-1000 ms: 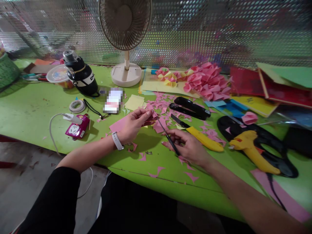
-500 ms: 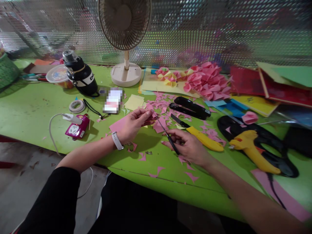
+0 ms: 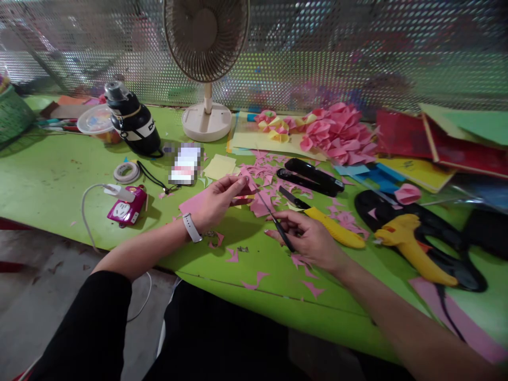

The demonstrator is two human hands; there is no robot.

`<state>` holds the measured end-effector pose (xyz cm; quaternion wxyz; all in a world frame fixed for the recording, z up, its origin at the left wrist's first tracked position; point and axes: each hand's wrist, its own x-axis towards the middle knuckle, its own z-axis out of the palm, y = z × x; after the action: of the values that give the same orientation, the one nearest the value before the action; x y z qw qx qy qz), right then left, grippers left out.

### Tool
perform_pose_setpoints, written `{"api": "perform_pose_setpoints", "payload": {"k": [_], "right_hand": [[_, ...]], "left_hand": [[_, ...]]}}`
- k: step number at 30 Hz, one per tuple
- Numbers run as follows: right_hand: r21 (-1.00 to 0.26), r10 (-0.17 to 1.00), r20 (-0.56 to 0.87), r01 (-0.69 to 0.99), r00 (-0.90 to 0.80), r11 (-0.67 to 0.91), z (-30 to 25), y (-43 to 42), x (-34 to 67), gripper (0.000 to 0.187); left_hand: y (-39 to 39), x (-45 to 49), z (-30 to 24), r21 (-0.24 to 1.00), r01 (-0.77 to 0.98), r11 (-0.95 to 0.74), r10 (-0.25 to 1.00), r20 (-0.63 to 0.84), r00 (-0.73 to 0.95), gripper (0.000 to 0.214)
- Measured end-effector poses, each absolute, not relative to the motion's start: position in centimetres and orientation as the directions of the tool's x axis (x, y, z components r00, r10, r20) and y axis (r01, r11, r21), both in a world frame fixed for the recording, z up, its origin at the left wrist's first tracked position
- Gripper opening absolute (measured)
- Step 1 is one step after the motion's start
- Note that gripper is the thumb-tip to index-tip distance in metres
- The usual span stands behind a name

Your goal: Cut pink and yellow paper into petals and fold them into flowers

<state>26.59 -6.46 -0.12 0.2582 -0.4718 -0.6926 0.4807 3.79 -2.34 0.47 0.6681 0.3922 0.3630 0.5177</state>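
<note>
My left hand (image 3: 223,197), with a pale watch band at the wrist, pinches a small piece of pink paper (image 3: 249,181) between thumb and fingers. The fingers partly cover the piece. My right hand (image 3: 304,233) is closed around the dark handles of a pair of scissors (image 3: 282,233). Its thin blades point up and left, slightly apart, close to the paper in my left hand. Pink paper scraps (image 3: 262,169) lie beneath and beyond both hands. Under my left hand sits a larger pink sheet (image 3: 193,202).
A black stapler (image 3: 311,177) and a yellow-handled knife (image 3: 335,228) lie beyond my right hand. Farther right rests a yellow glue gun (image 3: 416,251). Folded pink paper petals (image 3: 341,132) are heaped at the back. A fan (image 3: 206,121), black bottle (image 3: 137,127) and phone (image 3: 186,164) stand or lie left.
The scissor blades have come slightly apart and back from the paper, which has shifted a little in my left hand. The whole view has moved very slightly.
</note>
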Motion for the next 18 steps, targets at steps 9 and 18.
{"api": "perform_pose_setpoints", "payload": {"k": [9,18], "right_hand": [[-0.927,0.91,-0.097,0.369,-0.403,0.065,0.36,-6.38,26.58,0.049],[-0.93,0.912,-0.105,0.364,-0.397,0.051,0.7,-6.53,26.32,0.049]], "left_hand": [[-1.59,3.0,1.22,0.967,-0.254,0.016,0.98,0.036,0.198,0.037],[-1.58,2.98,0.96,0.981,-0.16,-0.107,0.96,0.144,0.238,0.033]]}}
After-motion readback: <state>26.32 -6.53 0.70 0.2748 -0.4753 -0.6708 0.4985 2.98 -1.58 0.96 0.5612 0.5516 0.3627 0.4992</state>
